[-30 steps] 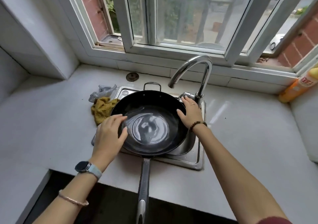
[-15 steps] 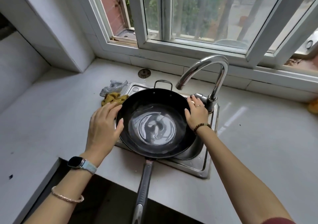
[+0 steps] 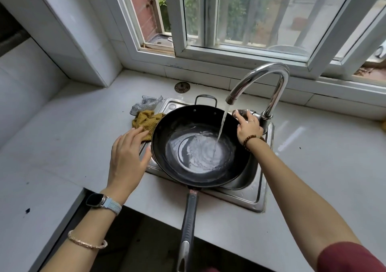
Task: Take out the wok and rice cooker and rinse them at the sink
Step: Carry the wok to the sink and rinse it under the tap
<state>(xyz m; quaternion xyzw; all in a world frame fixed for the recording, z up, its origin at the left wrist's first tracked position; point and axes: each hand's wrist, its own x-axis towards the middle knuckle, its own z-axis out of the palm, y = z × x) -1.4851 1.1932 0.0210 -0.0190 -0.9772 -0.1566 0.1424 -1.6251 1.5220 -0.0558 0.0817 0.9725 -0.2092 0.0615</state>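
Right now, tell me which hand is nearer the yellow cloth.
Left. The left hand reaches the near edge of the cloth, beside the wok; the right hand grips the tap handle, across the wok from it.

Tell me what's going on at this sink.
A person is rinsing a black wok that sits across the sink, its long handle sticking out over the counter edge toward them. Their right hand grips the tap lever, and water runs from the faucet into the wok. Their left hand is open beside the wok's left rim, by a yellow cloth. No rice cooker is in view.
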